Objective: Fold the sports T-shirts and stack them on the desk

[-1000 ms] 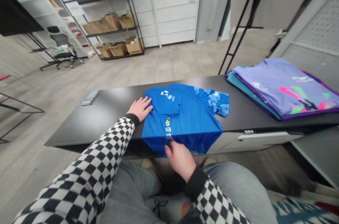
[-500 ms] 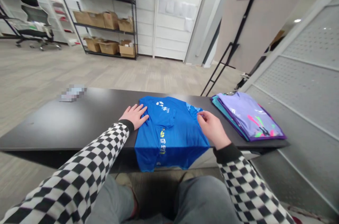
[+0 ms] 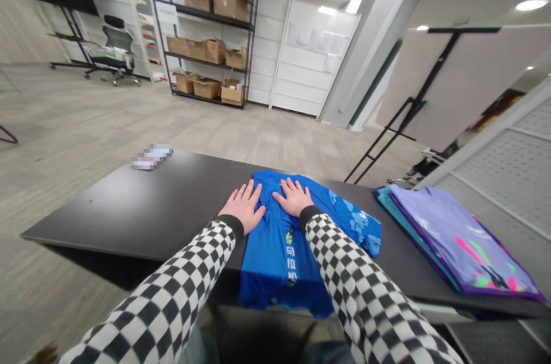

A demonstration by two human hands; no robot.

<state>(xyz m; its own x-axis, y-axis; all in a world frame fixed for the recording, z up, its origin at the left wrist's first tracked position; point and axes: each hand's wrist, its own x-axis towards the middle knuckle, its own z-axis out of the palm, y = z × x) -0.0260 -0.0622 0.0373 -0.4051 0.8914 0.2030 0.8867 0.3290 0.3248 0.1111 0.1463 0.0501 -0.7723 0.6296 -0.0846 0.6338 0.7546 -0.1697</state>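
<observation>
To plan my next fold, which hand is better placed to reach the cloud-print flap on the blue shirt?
Probably your right hand. It lies flat on the shirt, closer to the flap on the shirt's right side. Your left hand is farther away, with the right hand between it and the flap.

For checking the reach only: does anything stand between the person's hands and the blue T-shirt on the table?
Nothing visible does. The left hand and the right hand both lie flat, directly on the blue T-shirt, with no object between them and the cloth.
</observation>
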